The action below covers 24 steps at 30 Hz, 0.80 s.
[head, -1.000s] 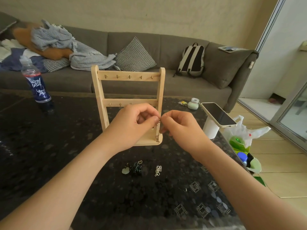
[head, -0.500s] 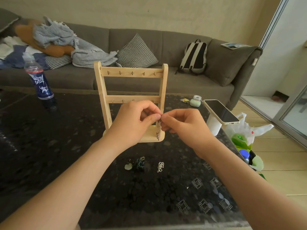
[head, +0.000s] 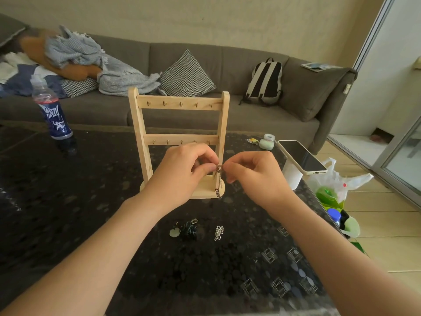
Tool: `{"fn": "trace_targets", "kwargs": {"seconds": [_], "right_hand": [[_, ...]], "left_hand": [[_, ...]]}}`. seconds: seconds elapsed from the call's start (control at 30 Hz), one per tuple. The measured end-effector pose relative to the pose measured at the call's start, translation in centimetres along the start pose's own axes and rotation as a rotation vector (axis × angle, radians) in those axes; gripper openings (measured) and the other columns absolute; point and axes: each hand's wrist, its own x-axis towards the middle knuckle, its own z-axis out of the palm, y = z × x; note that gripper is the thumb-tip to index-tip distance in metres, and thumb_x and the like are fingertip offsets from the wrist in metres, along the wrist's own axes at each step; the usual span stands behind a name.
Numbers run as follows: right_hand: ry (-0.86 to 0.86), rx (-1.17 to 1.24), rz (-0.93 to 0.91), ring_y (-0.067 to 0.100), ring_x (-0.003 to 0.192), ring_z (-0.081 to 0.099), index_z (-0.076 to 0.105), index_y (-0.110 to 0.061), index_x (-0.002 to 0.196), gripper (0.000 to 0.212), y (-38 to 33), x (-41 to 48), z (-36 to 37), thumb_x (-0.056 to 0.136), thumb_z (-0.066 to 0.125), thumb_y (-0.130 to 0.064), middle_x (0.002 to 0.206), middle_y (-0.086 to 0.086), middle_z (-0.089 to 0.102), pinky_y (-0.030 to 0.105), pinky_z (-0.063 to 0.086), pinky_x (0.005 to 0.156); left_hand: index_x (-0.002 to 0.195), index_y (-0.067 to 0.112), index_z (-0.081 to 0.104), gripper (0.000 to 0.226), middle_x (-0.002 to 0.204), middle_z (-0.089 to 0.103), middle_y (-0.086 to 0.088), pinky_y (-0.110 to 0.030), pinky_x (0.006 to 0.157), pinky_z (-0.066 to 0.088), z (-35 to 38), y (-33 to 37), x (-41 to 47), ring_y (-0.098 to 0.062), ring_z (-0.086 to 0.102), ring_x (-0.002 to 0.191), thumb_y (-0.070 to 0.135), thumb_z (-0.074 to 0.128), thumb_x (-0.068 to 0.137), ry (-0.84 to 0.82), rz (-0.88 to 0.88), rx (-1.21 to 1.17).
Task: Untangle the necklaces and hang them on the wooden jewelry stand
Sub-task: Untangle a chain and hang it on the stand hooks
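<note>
Jewelry stand [head: 178, 103], pale wood, two crossbars with rows of small hooks, upright on dark speckled table [head: 68, 213] just behind both hands. Left hand [head: 182, 172] and right hand [head: 252, 176] meet before its right post, each pinching a thin brownish necklace [head: 219, 181]; its tail hangs between them. Left hand hides part of the base. Nearer than the hands: dark green tangle [head: 189, 230] with pale pendant [head: 175, 232], small silver chain [head: 219, 232] beside it. Phone [head: 300, 157] right of right hand.

The wooden stand [head: 180, 103] is upright, with two bars of little hooks. A brown chain [head: 219, 183] hangs down by its right post, pinched at the top. A dark tangle [head: 189, 230] and a silver chain [head: 219, 233] lie in front of it.
</note>
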Motion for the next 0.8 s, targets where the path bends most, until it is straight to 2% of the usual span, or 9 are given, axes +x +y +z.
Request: {"fn": "trace_targets", "kwargs": {"seconds": [0.13, 0.3, 0.4, 0.5, 0.67, 0.8], "right_hand": [[-0.03, 0.131, 0.066, 0.002, 0.068, 0.069, 0.081, -0.015, 0.085, 0.021, -0.1, -0.1, -0.1, 0.101, 0.068, -0.016, 0.075, 0.004, 0.077, 0.027, 0.046, 0.08], [-0.065, 0.192, 0.102, 0.007, 0.077, 0.072, 0.081, -0.013, 0.086, 0.021, -0.4, -0.1, -0.2, 0.102, 0.067, -0.014, 0.08, 0.008, 0.079, 0.039, 0.048, 0.096], [-0.053, 0.23, 0.106, 0.014, 0.081, 0.074, 0.081, -0.013, 0.083, 0.022, -0.5, 0.0, -0.2, 0.1, 0.067, -0.012, 0.081, 0.012, 0.079, 0.035, 0.045, 0.089], [-0.03, 0.219, 0.099, 0.017, 0.086, 0.074, 0.082, -0.01, 0.081, 0.021, -0.4, -0.1, 0.0, 0.098, 0.069, -0.013, 0.079, 0.01, 0.078, 0.037, 0.045, 0.093], [-0.016, 0.203, 0.065, 0.005, 0.073, 0.07, 0.083, -0.011, 0.083, 0.019, -0.6, -0.3, 0.1, 0.098, 0.072, -0.018, 0.076, 0.005, 0.078, 0.029, 0.045, 0.087], [-0.017, 0.167, 0.037, 0.004, 0.073, 0.071, 0.083, -0.016, 0.085, 0.018, -0.6, -0.4, 0.2, 0.099, 0.073, -0.021, 0.076, 0.001, 0.078, 0.02, 0.049, 0.078]], "left_hand": [[0.107, 0.028, 0.065, 0.008, 0.096, 0.059, 0.023, 0.002, 0.075, 0.043, 0.2, 0.3, -0.1, 0.006, 0.061, 0.091, 0.021, 0.067, 0.103, 0.023, -0.032, -0.006], [0.113, 0.026, 0.059, 0.006, 0.098, 0.062, 0.016, -0.01, 0.073, 0.047, 0.3, 0.8, 0.0, -0.006, 0.065, 0.084, 0.024, 0.06, 0.107, 0.079, -0.1, -0.095], [0.108, 0.025, 0.064, 0.003, 0.091, 0.068, 0.013, -0.014, 0.063, 0.051, 0.3, 1.1, 0.2, -0.007, 0.067, 0.071, 0.024, 0.062, 0.106, 0.102, -0.191, -0.239], [0.104, 0.024, 0.072, 0.007, 0.084, 0.076, 0.009, -0.018, 0.063, 0.059, 0.1, 1.8, 0.1, -0.011, 0.071, 0.064, 0.019, 0.066, 0.104, 0.115, -0.323, -0.437], [0.105, 0.021, 0.078, 0.009, 0.091, 0.081, 0.007, -0.031, 0.074, 0.067, -0.3, 2.2, 0.2, -0.014, 0.08, 0.082, 0.017, 0.073, 0.1, 0.097, -0.495, -0.637], [0.106, 0.018, 0.08, 0.01, 0.097, 0.083, 0.0, -0.038, 0.088, 0.066, -0.3, 2.4, 0.1, -0.015, 0.081, 0.09, 0.016, 0.075, 0.097, 0.044, -0.539, -0.703]]}}
